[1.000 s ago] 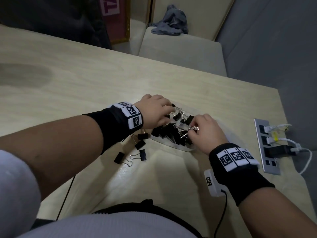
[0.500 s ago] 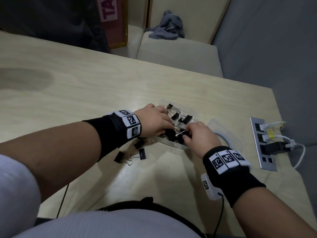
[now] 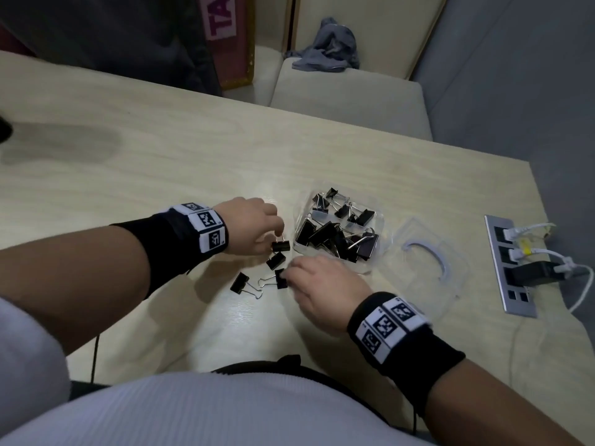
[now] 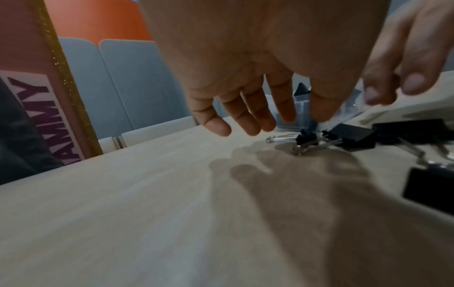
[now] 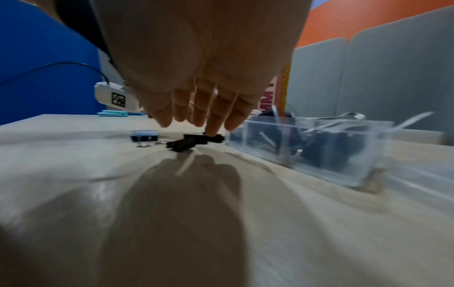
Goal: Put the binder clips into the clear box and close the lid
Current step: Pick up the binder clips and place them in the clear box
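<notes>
- Black clips [image 3: 276, 260] lie loose on the table [image 3: 128, 194], left of the box [image 3: 338, 233].
- Left hand [image 3: 249, 226] pinches one clip's wire; its wrist view shows the other fingers spread.
- Right hand [image 3: 325, 291], fingers extended, touches another; the head view hides them.
- Lid [image 3: 428, 262] lies right of the box.

1. A pink sign [image 3: 222, 20] stands upright beyond the far edge of the table; its white panel carries magenta capitals, of which "TA" shows in the head view before the picture's top edge cuts them off.
2. The left wrist view shows the same sign [image 4: 41, 116] with the letters "AMMY" running sideways along its panel.
3. The black-and-white square codes on the wristbands carry no readable letters or numbers.
</notes>
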Action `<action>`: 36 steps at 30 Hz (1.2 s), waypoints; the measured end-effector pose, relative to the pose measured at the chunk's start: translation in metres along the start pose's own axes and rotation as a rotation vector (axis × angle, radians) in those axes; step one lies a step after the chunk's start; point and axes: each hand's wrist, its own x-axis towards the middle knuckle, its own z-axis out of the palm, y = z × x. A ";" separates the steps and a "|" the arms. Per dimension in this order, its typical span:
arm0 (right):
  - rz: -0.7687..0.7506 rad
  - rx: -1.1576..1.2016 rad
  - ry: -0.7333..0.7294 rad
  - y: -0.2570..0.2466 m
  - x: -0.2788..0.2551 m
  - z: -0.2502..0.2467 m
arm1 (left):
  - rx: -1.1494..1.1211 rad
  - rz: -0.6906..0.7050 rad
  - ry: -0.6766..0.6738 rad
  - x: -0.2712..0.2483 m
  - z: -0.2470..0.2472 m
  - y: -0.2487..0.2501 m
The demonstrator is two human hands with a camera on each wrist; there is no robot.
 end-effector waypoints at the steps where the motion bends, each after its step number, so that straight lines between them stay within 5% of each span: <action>1: -0.021 -0.007 -0.069 -0.005 0.003 0.003 | 0.003 0.006 -0.020 -0.002 0.003 0.001; 4: -0.043 -0.082 -0.195 -0.010 0.007 0.011 | 0.016 0.042 -0.067 -0.003 0.010 0.005; 16: 0.175 -0.006 -0.026 0.016 -0.008 0.020 | 0.038 -0.080 -0.104 0.016 0.014 0.025; 20: 0.120 0.094 0.163 0.024 -0.007 -0.008 | 0.048 -0.135 -0.103 0.018 0.015 0.022; 24: 0.371 0.249 0.521 0.054 0.000 -0.040 | -0.103 -0.215 -0.048 0.018 0.009 0.013; 28: 0.533 0.177 0.480 0.069 0.007 -0.057 | -0.257 -0.296 0.109 0.027 -0.017 0.007; 36: 0.061 0.036 0.152 0.002 0.015 -0.014 | -0.535 -0.255 0.425 0.051 -0.064 0.018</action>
